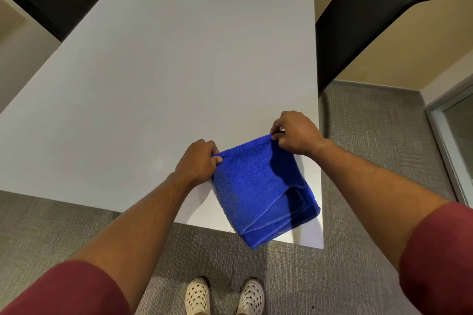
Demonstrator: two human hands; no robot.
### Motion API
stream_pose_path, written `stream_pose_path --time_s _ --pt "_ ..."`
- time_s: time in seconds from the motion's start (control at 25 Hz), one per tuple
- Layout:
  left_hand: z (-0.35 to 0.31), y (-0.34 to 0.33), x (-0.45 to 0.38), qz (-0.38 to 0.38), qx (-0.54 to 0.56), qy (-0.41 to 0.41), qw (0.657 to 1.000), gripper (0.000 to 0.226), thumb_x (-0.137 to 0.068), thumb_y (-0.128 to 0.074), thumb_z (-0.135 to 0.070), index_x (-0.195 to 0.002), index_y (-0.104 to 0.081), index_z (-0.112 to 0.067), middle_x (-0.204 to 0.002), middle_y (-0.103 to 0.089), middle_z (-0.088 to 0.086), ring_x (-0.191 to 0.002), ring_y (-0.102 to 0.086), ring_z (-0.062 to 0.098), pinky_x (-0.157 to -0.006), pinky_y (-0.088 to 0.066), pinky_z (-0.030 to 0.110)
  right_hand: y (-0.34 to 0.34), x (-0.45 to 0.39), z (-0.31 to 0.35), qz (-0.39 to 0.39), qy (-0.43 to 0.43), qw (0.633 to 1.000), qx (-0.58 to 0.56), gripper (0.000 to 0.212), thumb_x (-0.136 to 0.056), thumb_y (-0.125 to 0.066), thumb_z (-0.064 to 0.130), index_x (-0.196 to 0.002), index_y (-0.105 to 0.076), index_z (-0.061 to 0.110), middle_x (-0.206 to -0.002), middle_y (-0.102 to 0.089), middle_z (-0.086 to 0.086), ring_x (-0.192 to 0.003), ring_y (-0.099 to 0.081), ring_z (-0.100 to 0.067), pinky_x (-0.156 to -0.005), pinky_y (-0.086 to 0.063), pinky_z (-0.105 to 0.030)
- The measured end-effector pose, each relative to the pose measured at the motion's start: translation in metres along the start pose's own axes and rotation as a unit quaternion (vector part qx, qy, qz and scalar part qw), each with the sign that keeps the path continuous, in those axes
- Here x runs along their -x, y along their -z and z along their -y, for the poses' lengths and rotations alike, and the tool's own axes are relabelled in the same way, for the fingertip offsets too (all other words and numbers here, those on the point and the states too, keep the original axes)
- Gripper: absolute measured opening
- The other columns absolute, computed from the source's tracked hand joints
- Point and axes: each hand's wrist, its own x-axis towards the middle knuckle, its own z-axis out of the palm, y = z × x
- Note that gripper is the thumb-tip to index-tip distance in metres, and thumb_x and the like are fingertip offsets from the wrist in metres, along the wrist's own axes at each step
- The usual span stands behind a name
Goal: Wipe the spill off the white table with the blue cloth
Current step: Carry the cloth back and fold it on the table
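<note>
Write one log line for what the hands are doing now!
left hand: pinching blue cloth corner | right hand: pinching other corner | cloth: folded, at white table near edge | spill: none visible

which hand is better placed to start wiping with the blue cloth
Left, probably. The left hand grips the blue cloth on the side facing the open white table; the right hand sits near the table's right edge. No spill is clearly visible.

Even, soft indoor light is being spread over the white table, with faint glare near the front. Straight edges are being bent outward by wide-angle distortion. Slight softness is being shown throughout.
</note>
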Motion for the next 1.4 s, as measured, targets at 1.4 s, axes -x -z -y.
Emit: stream_pose_path --time_s 1.4 --pt "-0.087 0.326 0.122 -0.110 -0.069 -0.060 0.990 0.010 -0.082 -0.074 -0.016 -0.075 -0.069 -0.014 -0.081 -0.069 0.001 -0.082 -0.066 0.015 -0.069 -0.056 0.029 0.278 0.064 0.194 0.019 0.093 0.995 0.013 0.004 -0.079 -0.081 0.024 -0.077 -0.077 0.022 -0.075 -0.075 0.005 -0.063 -0.069 -0.006 -0.048 -0.048 -0.011"
